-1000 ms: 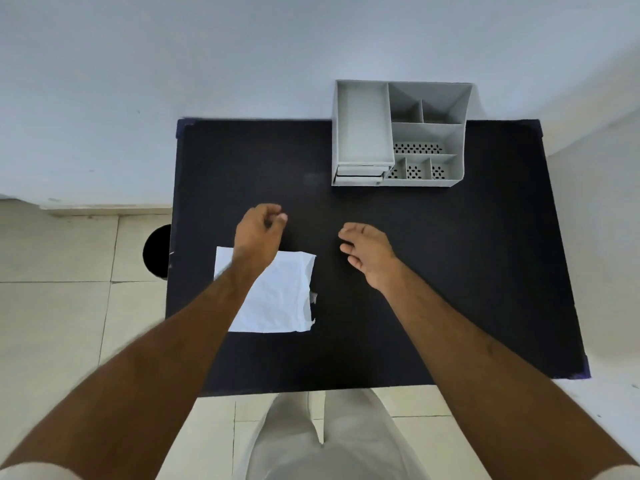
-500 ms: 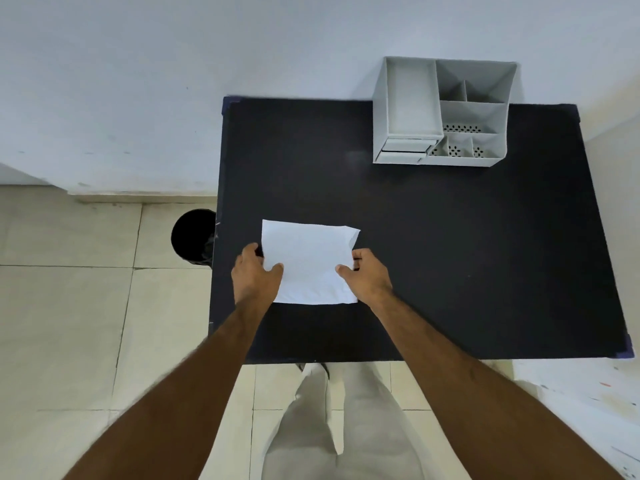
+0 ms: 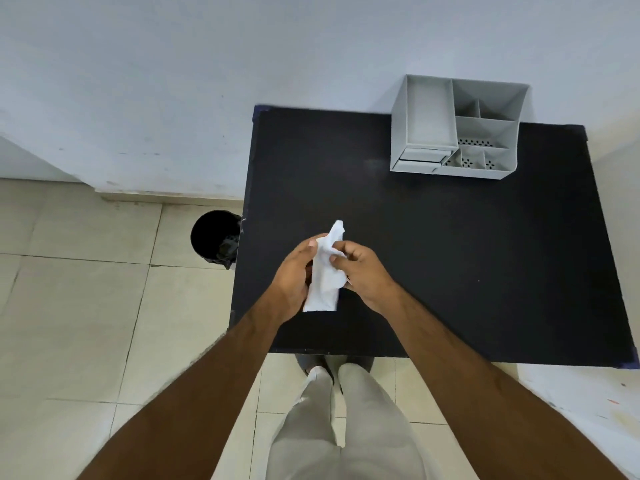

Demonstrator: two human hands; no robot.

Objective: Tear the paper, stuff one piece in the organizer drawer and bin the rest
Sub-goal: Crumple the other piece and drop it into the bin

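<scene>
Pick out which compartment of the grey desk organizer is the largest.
The long rectangular tray filling the left side of the grey plastic organizer: one undivided bay running front to back above the drawers, while the right side is split into small cells.

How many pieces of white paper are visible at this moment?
1. The white paper is bunched upright between the left hand and right hand, above the near-left part of the black table. A tear or a second piece could be hidden within the grip.
</scene>
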